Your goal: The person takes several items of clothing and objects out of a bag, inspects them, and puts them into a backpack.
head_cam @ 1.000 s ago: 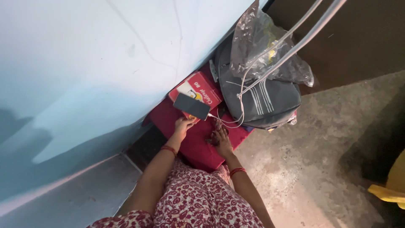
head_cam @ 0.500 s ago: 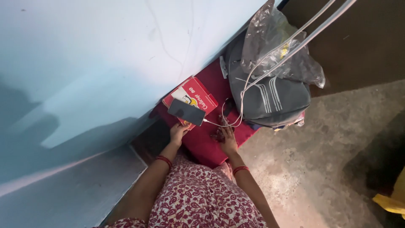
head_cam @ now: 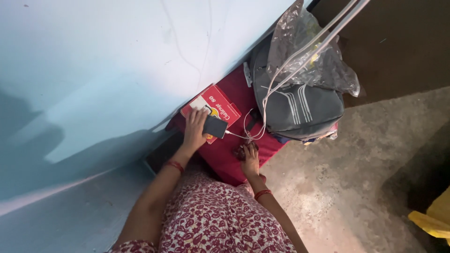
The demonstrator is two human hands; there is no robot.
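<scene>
My left hand (head_cam: 194,127) lies over the left part of a dark phone (head_cam: 216,126) and grips it. The phone rests on a red and white box (head_cam: 224,105) that leans by the pale blue wall. A white cable (head_cam: 248,132) runs from the phone's right end up toward the grey backpack (head_cam: 300,108). My right hand (head_cam: 250,158) rests with fingers spread on the red cover (head_cam: 224,157), just below the cable's loop and near a small dark thing that I cannot make out.
A crumpled clear plastic bag (head_cam: 315,56) sits on top of the backpack. Two pale cords (head_cam: 323,37) hang across it from above. The wall (head_cam: 103,65) is on the left, rough concrete floor (head_cam: 347,187) on the right, a yellow object (head_cam: 429,218) at the lower right.
My left hand has slid up from the phone's lower edge to lie over the phone on the box. My right hand has barely moved.
</scene>
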